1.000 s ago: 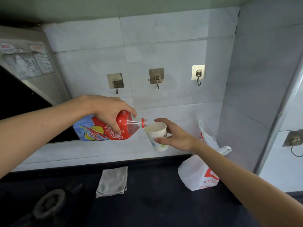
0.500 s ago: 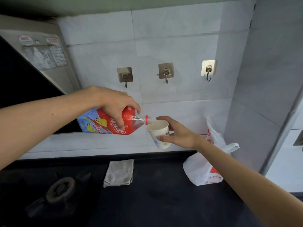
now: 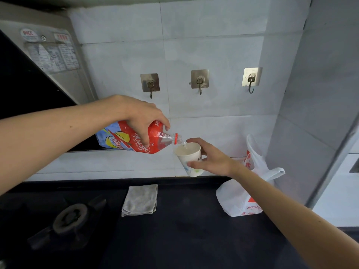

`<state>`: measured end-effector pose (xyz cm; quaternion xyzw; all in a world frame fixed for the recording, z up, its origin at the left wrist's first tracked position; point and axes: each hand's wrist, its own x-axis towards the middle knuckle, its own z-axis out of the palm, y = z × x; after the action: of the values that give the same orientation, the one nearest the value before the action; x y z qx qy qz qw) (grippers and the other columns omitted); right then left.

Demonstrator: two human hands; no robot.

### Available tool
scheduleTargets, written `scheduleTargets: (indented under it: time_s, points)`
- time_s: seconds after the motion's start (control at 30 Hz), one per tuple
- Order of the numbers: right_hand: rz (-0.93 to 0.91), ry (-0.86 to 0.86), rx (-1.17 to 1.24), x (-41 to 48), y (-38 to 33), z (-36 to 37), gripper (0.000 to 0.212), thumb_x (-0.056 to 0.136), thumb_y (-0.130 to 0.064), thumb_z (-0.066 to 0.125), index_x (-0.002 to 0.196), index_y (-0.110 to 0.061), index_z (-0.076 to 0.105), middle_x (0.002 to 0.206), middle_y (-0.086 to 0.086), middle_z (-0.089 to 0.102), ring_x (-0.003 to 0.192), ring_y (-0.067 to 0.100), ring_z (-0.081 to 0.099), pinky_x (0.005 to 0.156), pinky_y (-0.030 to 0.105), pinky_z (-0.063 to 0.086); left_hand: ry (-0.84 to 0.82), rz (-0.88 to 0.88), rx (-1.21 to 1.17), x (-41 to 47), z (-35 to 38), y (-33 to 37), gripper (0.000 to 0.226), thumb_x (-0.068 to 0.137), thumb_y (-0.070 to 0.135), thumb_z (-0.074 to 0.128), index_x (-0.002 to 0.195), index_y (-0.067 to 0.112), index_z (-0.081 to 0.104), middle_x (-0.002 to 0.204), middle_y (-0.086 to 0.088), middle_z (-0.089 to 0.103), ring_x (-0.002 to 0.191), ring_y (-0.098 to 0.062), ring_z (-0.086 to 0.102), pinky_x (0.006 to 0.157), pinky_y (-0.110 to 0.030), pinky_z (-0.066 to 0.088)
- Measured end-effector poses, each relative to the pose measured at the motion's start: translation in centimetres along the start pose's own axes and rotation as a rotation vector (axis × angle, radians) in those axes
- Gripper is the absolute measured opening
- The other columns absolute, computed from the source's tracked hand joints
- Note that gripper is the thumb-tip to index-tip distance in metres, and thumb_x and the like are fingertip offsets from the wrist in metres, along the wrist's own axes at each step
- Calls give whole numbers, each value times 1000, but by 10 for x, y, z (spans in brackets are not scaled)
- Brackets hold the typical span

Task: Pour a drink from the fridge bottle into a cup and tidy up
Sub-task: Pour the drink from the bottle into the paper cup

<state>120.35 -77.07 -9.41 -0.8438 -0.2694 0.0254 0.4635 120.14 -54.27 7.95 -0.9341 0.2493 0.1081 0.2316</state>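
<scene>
Tipped a touch further than half a second ago: bottle (image 3: 157,140) mouth now over the rim of the cup (image 3: 183,160), with a thin clear stream falling inside, not seen earlier. Nearest, a dark countertop (image 3: 184,235) across the bottom of the view. At eight o'clock on it, a round gas burner (image 3: 71,217) with a black pan support. At three o'clock from the burner, a folded grey cloth (image 3: 140,199), flat on the counter and close to its back edge. At four o'clock from the cup, a white plastic bag (image 3: 237,199) with red print, standing on the counter in the corner, handles up. Above the counter, both task items held in the air. Left hand (image 3: 141,117) in from nine o'clock, fingers and thumb wrapped over the red-labelled shoulder of the bottle, grasping it firmly; bottle nearly on its side, base toward nine o'clock, uncapped neck with its red ring toward three o'clock and slightly down. Right hand (image 3: 211,158) in from five o'clock, thumb in front of the white paper cup and fingers behind, clasping it; cup slightly tilted, mouth leaning toward eleven o'clock, directly under the bottle mouth and above the counter's back edge. Farther back, a pale tiled wall (image 3: 213,45) with three stick-on metal hooks (image 3: 200,80) in a row, at twelve o'clock from the cup. At ten o'clock, a range hood (image 3: 48,55) with stickers on its side.
</scene>
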Motion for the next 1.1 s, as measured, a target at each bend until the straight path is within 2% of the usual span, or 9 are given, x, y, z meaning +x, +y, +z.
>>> scheduleTargets:
  time_s: [0.2, 0.33, 0.47, 0.63, 0.73, 0.83, 0.9, 1.0, 1.1]
  points:
    - [21, -5, 7, 2, 9, 0, 64, 81, -24, 77, 133, -36, 41, 122, -7, 56, 110, 18, 58, 94, 37, 53, 10, -3, 33, 5, 0, -3, 84, 76, 46, 81, 146, 34, 38, 129, 2, 53, 96, -12, 52, 73, -22, 48]
    - [29, -9, 12, 2, 13, 0, 63, 81, -25, 77, 132, -38, 40, 123, -6, 55, 111, 16, 58, 95, 37, 53, 12, 0, 53, 8, -1, -3, 83, 76, 46, 81, 146, 35, 38, 130, 1, 54, 95, -13, 52, 76, -24, 50]
    - [28, -1, 27, 2, 16, 2, 63, 82, -25, 77, 132, -37, 41, 124, -4, 55, 110, 18, 58, 94, 36, 54, 8, -2, 67, 11, -1, -6, 83, 75, 46, 81, 146, 36, 38, 129, 2, 53, 96, -13, 51, 73, -23, 47]
    - [40, 15, 96, 3, 20, 2, 62, 82, -22, 77, 132, -33, 43, 123, -4, 56, 110, 18, 59, 89, 26, 54, -17, 13, 31, 18, 7, -11, 85, 75, 47, 81, 147, 35, 37, 128, 3, 54, 98, -14, 56, 75, -24, 52]
    - [54, 76, 259, 2, 18, -3, 59, 83, -15, 77, 132, -25, 47, 119, 0, 60, 103, 12, 62, 83, 20, 52, 8, 28, -38, 22, 18, -15, 88, 70, 49, 84, 145, 36, 40, 116, 7, 52, 98, -14, 57, 81, -30, 56]
    - [49, 140, 395, 7, 8, -15, 55, 85, -6, 74, 132, -18, 48, 113, 2, 62, 94, 5, 64, 78, 20, 52, 96, 65, -181, 28, 39, -16, 86, 67, 48, 87, 141, 36, 45, 116, 8, 56, 97, -12, 57, 82, -27, 53]
    - [29, 180, 425, 11, 0, -24, 54, 85, -3, 73, 131, -16, 48, 111, 4, 62, 95, 8, 64, 80, 24, 54, 167, 75, -315, 31, 56, -16, 83, 67, 47, 87, 138, 34, 46, 119, 9, 58, 98, -11, 59, 80, -24, 53]
    - [-4, 218, 434, 19, -12, -37, 53, 85, -2, 72, 130, -14, 48, 111, 6, 61, 99, 14, 63, 82, 29, 57, 269, 64, -621, 33, 87, -13, 81, 66, 45, 88, 135, 35, 47, 123, 11, 59, 103, -11, 63, 81, -27, 59]
    - [-19, 244, 402, 25, -21, -44, 53, 84, -4, 74, 129, -17, 48, 111, 4, 61, 101, 16, 62, 85, 31, 56, 363, 33, -896, 32, 116, -8, 74, 65, 36, 91, 127, 38, 50, 119, 12, 62, 103, -10, 66, 81, -27, 60]
